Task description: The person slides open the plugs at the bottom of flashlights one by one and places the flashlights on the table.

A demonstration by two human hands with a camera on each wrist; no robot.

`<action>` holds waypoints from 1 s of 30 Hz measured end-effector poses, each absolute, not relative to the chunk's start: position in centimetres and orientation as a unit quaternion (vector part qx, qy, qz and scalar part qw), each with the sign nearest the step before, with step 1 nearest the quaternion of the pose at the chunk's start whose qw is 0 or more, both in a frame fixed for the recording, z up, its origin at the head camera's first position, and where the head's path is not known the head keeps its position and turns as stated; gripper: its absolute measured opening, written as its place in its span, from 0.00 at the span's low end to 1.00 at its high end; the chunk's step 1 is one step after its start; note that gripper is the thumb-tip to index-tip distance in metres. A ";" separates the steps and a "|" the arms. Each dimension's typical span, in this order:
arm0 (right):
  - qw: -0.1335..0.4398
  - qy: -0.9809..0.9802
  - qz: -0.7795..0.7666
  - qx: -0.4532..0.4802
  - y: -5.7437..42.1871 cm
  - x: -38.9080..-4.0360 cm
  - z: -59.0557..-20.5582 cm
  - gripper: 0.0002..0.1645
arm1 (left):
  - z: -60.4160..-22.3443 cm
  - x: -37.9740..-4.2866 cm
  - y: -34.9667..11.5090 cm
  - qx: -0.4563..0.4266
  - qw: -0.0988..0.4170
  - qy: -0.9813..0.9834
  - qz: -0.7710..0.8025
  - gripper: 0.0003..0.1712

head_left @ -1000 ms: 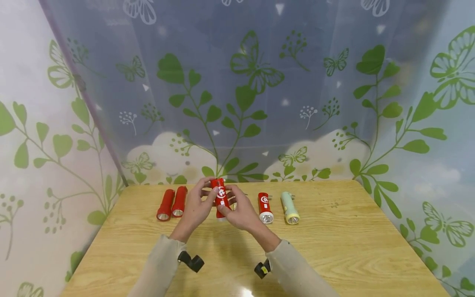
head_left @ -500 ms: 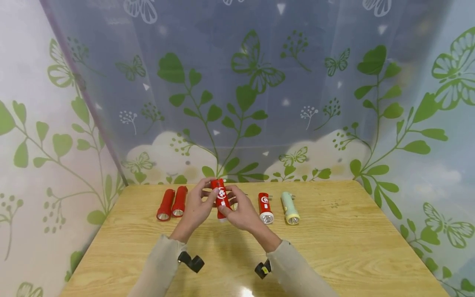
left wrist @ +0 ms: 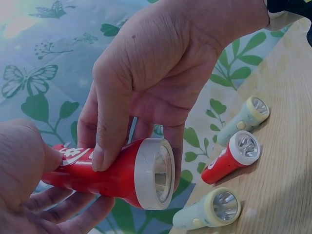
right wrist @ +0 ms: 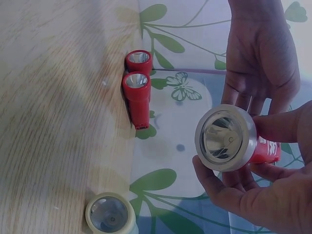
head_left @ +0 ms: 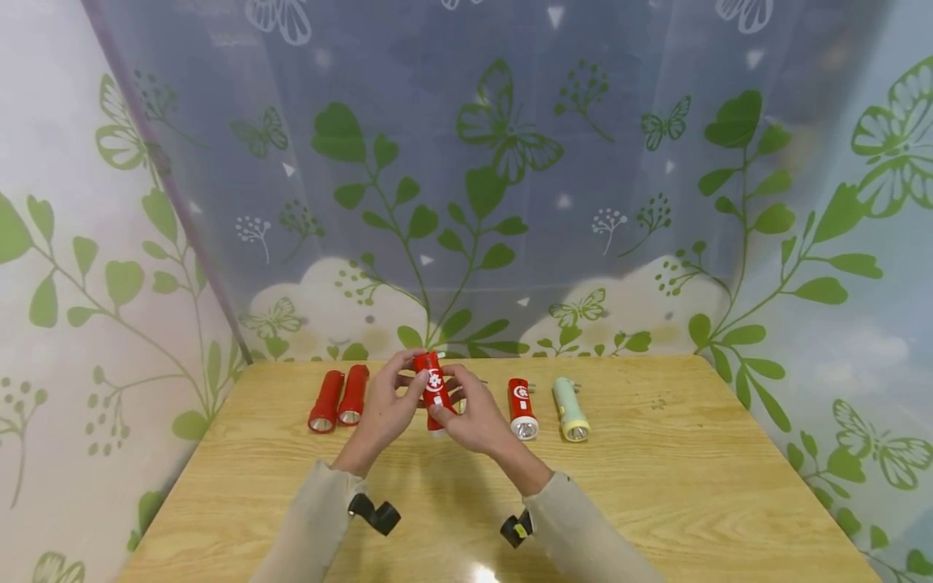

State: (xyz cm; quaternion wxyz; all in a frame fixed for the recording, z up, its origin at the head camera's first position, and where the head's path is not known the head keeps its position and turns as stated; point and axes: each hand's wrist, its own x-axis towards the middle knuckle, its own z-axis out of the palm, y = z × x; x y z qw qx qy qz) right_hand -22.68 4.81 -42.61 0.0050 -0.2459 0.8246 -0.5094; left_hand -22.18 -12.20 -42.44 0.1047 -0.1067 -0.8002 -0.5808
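Note:
Both hands hold one red flashlight [head_left: 433, 380] with a white emblem and a pale head, raised over the table's middle. The left hand [head_left: 389, 409] grips it from the left, its thumb on the printed side. From the right, the right hand [head_left: 475, 410] pinches it nearer the lens, thumb on top. In the left wrist view, the right thumb lies on the red body behind the white rim of the held flashlight [left wrist: 153, 173]. The right wrist view faces the lens of this flashlight [right wrist: 225, 138], with fingers around its body.
Two red flashlights [head_left: 325, 402] lie side by side on the left of the wooden table [head_left: 656, 486]. To the right lie a red-and-white flashlight [head_left: 521, 409] and a pale green one [head_left: 569, 409]. Another pale green flashlight [left wrist: 207, 212] is mostly behind the hands.
The head view has shifted very slightly. Both hands keep their hold on the flashlight, and the flashlights on the table stay where they were.

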 end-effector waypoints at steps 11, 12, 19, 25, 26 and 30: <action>0.009 0.825 -0.508 -0.246 4.9 -22.5 -42.7 0.29 | -42.6 -22.1 -12.1 -0.103 0.108 -0.809 -0.568 0.22; 0.009 0.825 -0.509 -0.246 4.9 -22.6 -42.7 0.29 | -42.6 -22.1 -12.1 -0.103 0.108 -0.809 -0.568 0.22; 0.015 0.825 -0.510 -0.243 4.8 -22.6 -42.9 0.28 | -42.8 -22.1 -12.0 -0.096 0.112 -0.813 -0.563 0.22; 0.031 0.820 -0.519 -0.239 4.7 -22.8 -42.7 0.23 | -42.9 -22.2 -12.1 -0.089 0.103 -0.803 -0.580 0.21; 0.034 0.821 -0.518 -0.236 4.7 -22.8 -42.7 0.23 | -42.9 -22.3 -12.2 -0.088 0.099 -0.800 -0.586 0.22; 0.047 0.826 -0.517 -0.222 4.4 -23.2 -42.7 0.24 | -43.1 -22.3 -12.2 -0.086 0.085 -0.791 -0.599 0.23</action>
